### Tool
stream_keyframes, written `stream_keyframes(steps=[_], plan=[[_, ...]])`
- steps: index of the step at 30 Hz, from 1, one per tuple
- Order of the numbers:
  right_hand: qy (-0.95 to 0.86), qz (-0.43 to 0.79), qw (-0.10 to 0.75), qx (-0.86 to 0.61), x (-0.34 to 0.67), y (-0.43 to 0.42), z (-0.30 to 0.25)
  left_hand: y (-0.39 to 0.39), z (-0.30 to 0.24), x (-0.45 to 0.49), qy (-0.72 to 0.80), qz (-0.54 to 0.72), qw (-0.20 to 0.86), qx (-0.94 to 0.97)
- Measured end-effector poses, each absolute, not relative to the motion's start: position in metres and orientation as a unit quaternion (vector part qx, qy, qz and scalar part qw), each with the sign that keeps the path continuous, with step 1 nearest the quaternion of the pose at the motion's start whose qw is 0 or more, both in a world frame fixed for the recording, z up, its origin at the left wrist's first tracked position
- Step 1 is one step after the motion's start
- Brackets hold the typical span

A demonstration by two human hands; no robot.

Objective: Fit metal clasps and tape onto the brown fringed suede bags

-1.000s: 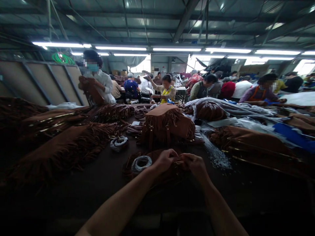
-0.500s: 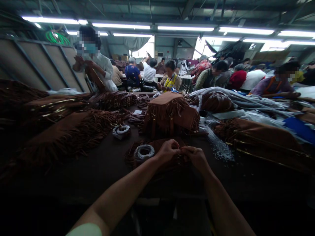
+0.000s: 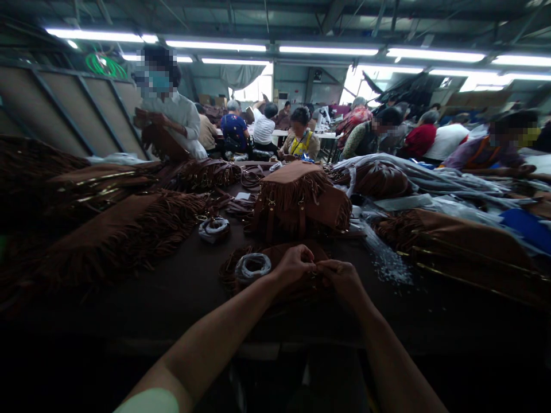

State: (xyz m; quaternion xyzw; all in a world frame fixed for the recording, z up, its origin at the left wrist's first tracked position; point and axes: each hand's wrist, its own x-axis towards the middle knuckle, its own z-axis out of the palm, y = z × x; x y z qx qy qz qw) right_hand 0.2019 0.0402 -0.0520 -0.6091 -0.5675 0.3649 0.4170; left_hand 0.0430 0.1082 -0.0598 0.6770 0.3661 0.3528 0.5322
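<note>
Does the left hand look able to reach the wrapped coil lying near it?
Probably yes: the left hand is just beside the wrapped coil, and nothing stands between them, only the brown suede piece under both.

Left hand (image 3: 294,265) and right hand (image 3: 342,281): closed together at the edge of a brown fringed suede piece (image 3: 275,255) on a dark work table (image 3: 142,310). What the fingers pinch is too small to tell. Lying on the suede piece, just beside the left hand: one coil of grey strap (image 3: 253,266). Beyond the hands: an upright fringed bag (image 3: 297,198), a second coil (image 3: 214,229), fringed panels (image 3: 116,238), clear plastic scraps (image 3: 385,261). Further back: a standing co-worker (image 3: 170,112) holding a brown bag (image 3: 161,140); other workers seated at tables (image 3: 284,132).
</note>
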Motion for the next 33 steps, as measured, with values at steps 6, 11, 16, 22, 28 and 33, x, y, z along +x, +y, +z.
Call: stream_keyframes(steps=[6, 11, 16, 22, 28, 33], plan=[[-0.69, 0.223, 0.379, -0.575, 0.2, 0.035, -0.048, 0.114, -0.079, 0.048, 0.377, 0.368, 0.576, 0.625], [-0.721, 0.189, 0.352, -0.566, 0.2, 0.034, -0.058, 0.111, -0.062, 0.045, 0.387, 0.306, 0.524, 0.694], [-0.729, 0.163, 0.352, -0.564, 0.196, 0.029, -0.058, 0.103, -0.018, -0.034, 0.488, 0.322, 0.247, 0.773], [-0.69, 0.076, 0.383, -0.609, 0.176, 0.013, -0.053, 0.094, -0.027, -0.13, 0.583, 0.203, 0.3, 0.727], [-0.642, 0.264, 0.415, -0.588, 0.121, -0.015, -0.055, 0.051, -0.008, -0.106, 0.58, 0.295, 0.271, 0.71], [-0.504, 0.508, 0.49, -0.498, 0.099, -0.029, -0.06, -0.004, 0.0, -0.068, 0.541, 0.372, 0.234, 0.717]])
